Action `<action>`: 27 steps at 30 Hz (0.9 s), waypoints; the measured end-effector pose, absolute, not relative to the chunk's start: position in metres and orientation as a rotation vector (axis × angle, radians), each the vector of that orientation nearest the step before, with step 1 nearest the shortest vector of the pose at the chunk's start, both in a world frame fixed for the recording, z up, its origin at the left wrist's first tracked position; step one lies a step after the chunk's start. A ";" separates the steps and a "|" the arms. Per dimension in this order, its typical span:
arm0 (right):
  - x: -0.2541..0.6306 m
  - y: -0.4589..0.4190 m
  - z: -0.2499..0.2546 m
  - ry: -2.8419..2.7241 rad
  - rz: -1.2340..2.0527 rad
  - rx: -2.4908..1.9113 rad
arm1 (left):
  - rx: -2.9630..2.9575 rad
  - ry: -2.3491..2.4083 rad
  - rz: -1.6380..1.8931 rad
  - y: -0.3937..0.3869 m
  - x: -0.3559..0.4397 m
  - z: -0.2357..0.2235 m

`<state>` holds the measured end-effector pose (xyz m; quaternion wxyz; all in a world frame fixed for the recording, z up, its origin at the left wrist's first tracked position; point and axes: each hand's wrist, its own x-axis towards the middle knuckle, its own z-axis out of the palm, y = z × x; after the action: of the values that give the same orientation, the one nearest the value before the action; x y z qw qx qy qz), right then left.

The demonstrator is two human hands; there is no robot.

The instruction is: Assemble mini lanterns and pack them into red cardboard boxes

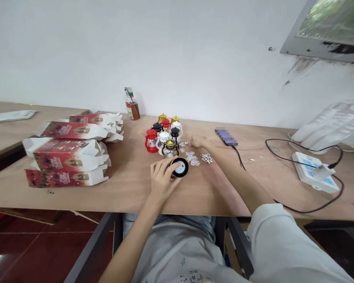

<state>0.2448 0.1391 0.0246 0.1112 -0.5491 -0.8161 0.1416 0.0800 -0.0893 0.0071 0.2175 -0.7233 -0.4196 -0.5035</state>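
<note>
My left hand [161, 177] is wrapped around a small lantern [180, 167], which lies tilted so that its round black base with a pale centre faces me. Farther out, my right hand [198, 141] reaches to the table, its fingertips drawn together beside small white pieces [191, 158]. What those fingers hold, if anything, is too small to make out. Several mini lanterns stand upright just beyond my left hand: a red lantern [151, 141], a white lantern [164, 142], a bronze-coloured lantern [170, 148], plus black and gold ones. A pile of small round discs [206, 158] lies right of the white pieces.
Red printed cartons [67, 159] with open flaps lie at the left. A bottle [132, 106] of brown liquid stands by the wall. To the right are a phone [225, 137] on a cable, a white power strip [314, 172], and stacked white material [327, 127].
</note>
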 end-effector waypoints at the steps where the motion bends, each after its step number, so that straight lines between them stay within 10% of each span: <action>1: 0.246 0.134 0.025 -2.399 0.428 -1.595 | -2.004 -1.160 -1.393 -0.089 0.080 0.007; 13: 0.245 -0.010 0.029 -1.847 0.735 -0.648 | -1.980 -1.204 -1.444 -0.089 0.082 0.008; 27: 0.245 -0.044 0.032 -2.110 0.295 -0.336 | -2.004 -1.175 -1.386 -0.087 0.081 0.006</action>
<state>0.2446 -0.0438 0.0321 0.4728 -0.1373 -0.8620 0.1206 0.0810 -0.0872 0.0058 0.2166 -0.7233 -0.4240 -0.5002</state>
